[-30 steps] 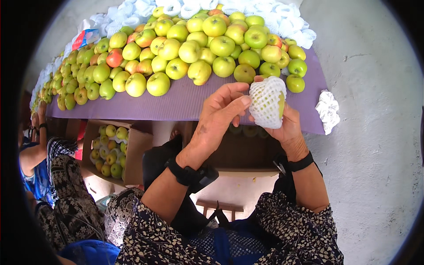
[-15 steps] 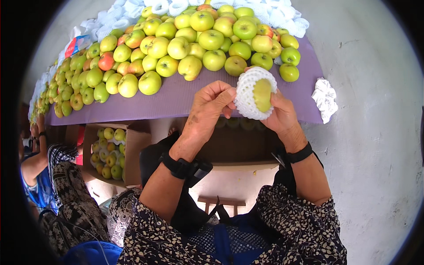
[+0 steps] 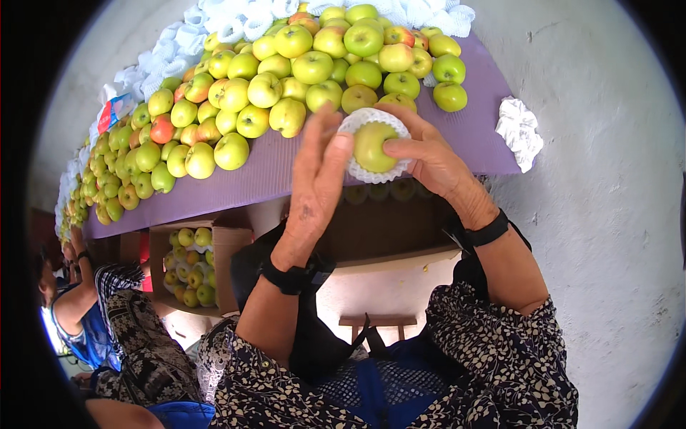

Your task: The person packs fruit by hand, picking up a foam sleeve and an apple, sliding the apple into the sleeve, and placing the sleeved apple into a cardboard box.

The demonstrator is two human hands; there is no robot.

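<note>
Right hand [image 3: 436, 161] pinches a green apple [image 3: 373, 149] over the purple tabletop [image 3: 482, 136]; left hand [image 3: 313, 179] has straightened out, fingers blurred. White foam net [image 3: 371, 116] now opens toward me, ringing the fruit; I judge it seated.

The table [image 3: 466, 136] here has a ridged purple top, running off to the left. Beyond its right end spreads a scuffed grey surface [image 3: 593, 214]; I can't tell whether it's floor or wall. Pale floor [image 3: 393, 299] around a wooden stool [image 3: 377, 321] looks brightly lit.
</note>
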